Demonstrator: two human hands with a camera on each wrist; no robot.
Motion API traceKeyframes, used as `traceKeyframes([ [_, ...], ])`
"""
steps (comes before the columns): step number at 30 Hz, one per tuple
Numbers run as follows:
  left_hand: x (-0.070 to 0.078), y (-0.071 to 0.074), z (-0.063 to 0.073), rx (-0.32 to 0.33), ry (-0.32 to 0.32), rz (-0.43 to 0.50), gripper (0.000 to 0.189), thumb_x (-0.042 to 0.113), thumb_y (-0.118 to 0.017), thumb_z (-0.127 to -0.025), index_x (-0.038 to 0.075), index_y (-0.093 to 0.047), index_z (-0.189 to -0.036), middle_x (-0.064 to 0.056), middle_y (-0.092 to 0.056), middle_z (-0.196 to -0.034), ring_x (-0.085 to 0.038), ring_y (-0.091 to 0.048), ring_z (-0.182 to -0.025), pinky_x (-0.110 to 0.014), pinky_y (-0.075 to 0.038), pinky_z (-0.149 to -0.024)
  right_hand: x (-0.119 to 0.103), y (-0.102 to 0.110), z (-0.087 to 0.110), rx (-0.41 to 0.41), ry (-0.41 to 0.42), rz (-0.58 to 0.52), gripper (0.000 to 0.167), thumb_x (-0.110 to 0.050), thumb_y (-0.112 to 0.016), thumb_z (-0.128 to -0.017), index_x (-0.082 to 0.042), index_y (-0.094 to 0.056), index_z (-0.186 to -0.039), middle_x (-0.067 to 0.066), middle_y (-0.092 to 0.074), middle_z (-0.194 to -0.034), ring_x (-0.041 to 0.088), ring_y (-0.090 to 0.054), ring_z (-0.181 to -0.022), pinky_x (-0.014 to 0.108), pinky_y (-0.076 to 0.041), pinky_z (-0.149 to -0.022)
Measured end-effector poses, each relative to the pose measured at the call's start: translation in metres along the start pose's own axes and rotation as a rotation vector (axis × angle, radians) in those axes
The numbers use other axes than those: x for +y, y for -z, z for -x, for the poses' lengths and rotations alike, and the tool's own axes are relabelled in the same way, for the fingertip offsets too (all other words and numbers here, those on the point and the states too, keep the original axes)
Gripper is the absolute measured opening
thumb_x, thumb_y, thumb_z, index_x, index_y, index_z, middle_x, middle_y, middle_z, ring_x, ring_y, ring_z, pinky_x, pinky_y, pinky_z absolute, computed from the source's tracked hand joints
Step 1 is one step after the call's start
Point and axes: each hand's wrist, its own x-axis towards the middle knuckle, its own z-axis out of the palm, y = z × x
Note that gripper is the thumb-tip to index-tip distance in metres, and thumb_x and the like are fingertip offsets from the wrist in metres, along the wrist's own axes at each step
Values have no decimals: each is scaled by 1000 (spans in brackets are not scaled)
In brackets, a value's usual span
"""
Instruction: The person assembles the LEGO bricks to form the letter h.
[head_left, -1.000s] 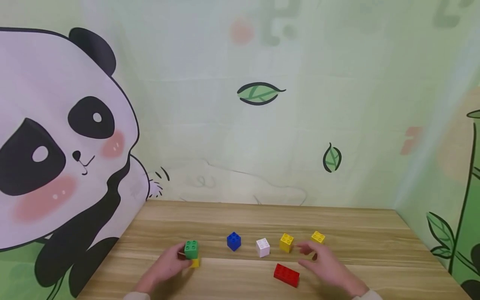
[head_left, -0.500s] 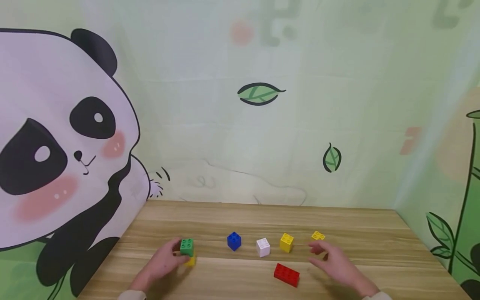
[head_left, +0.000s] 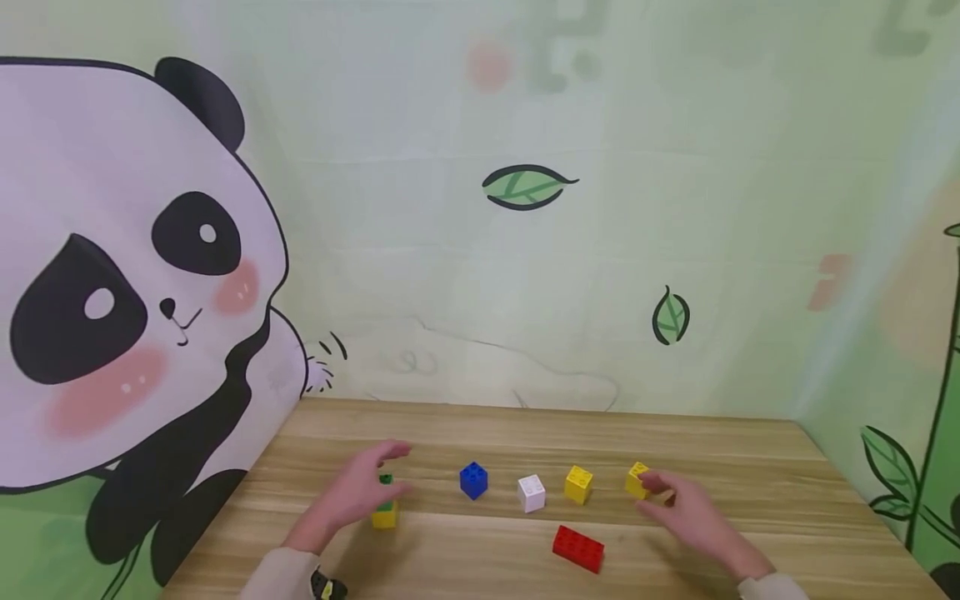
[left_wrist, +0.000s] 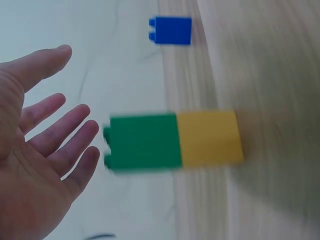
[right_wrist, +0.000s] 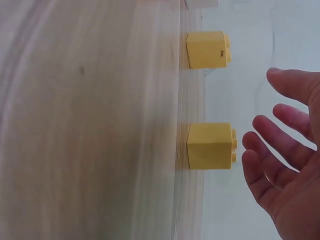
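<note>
A green brick (left_wrist: pixel 145 142) sits on top of a yellow brick (left_wrist: pixel 210 138), forming a small stack at the table's left. My left hand (head_left: pixel 360 487) is just above it with fingers spread, holding nothing; in the left wrist view the hand is apart from the studs. On the right, my right hand (head_left: pixel 693 512) hovers by the rightmost yellow brick (right_wrist: pixel 211 146), thumb and fingers apart. The right wrist view has a gap between fingertips and that brick. Another yellow brick (head_left: pixel 578 485) stands to its left.
A blue brick (head_left: pixel 473 481) and a white brick (head_left: pixel 532 493) stand mid-table. Nearer the front lies a long red brick (head_left: pixel 577 548). Behind the wooden table (head_left: pixel 465 558) rises a wall printed with a panda (head_left: pixel 210 350) and leaves.
My left hand has let go of the green and yellow stack and risen above it. My right hand has moved right, from beside the middle yellow brick to the rightmost one.
</note>
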Motion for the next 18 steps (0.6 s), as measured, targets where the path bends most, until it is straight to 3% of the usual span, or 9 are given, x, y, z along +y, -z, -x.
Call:
traceKeyframes([
  [9, 23, -26, -14, -84, -107, -17, 50, 25, -73, -82, 5, -56, -126, -11, -57, -126, -31, -51, -118, -49, -40, -97, 11, 5, -9, 43, -10, 59, 38, -17, -73, -83, -1, -62, -116, 14, -62, -112, 26, -58, -93, 35, -48, -73],
  [18, 24, -60, -27, -118, -122, -43, 52, 20, -75, -81, 0, -55, -124, -18, -57, -125, -35, -52, -114, -50, -43, -93, 18, 7, -19, 59, 51, 105, 38, -13, -72, -82, 0, -61, -117, 16, -60, -116, 33, -55, -103, 44, -50, -80],
])
